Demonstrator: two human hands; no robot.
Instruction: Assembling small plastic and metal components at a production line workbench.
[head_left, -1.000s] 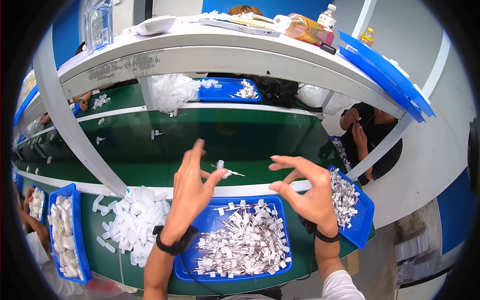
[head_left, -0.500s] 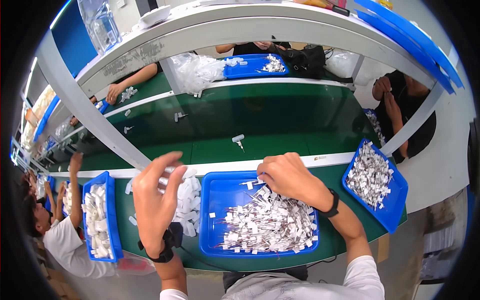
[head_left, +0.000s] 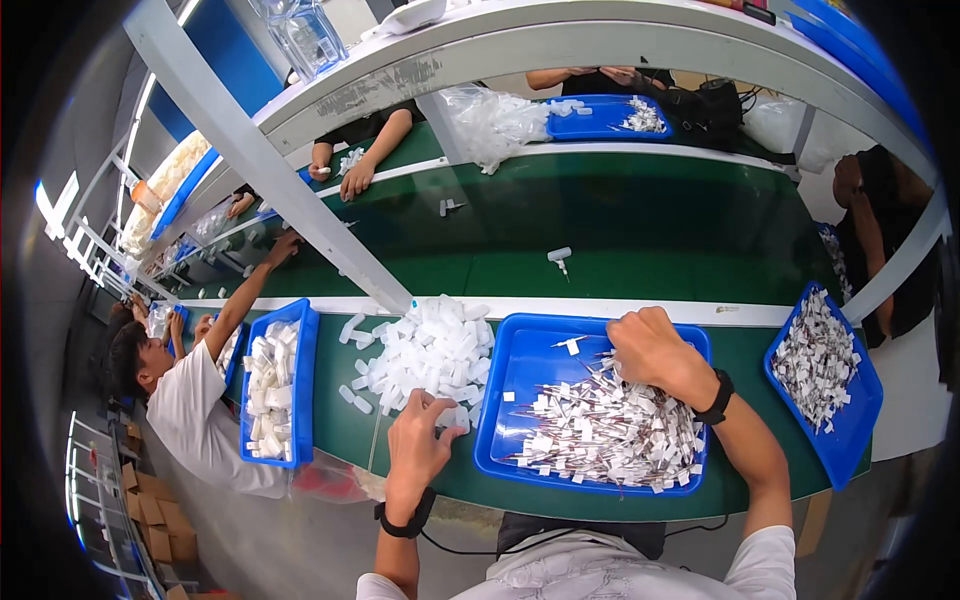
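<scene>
My left hand (head_left: pixel 418 445) is at the near edge of a heap of translucent white plastic caps (head_left: pixel 435 340) on the green table. Its thumb and forefinger close around one cap (head_left: pixel 452 418). My right hand (head_left: pixel 655 350) is over the far part of a blue tray (head_left: pixel 490 430), its fingers curled down and pressed together. Their tips are partly hidden, so what they pinch does not show. Below that hand lies a pile of small white-tabbed parts with thin dark stems (head_left: pixel 610 430). One such part (head_left: pixel 571 346) lies apart near the tray's far side.
A blue bin of white pieces (head_left: pixel 272 390) stands left; another blue tray of stemmed parts (head_left: pixel 815 360) sits right. Beyond a white rail (head_left: pixel 560 306) runs a green belt (head_left: pixel 480 240) with a capped piece (head_left: pixel 559 260). A metal post (head_left: pixel 270 150) rises left. Co-workers (head_left: pixel 205 400) sit nearby.
The view has swung left, shifting the scene rightward. My left hand has come down from above the caps to their near edge. My right hand stays over the tray's far part.
</scene>
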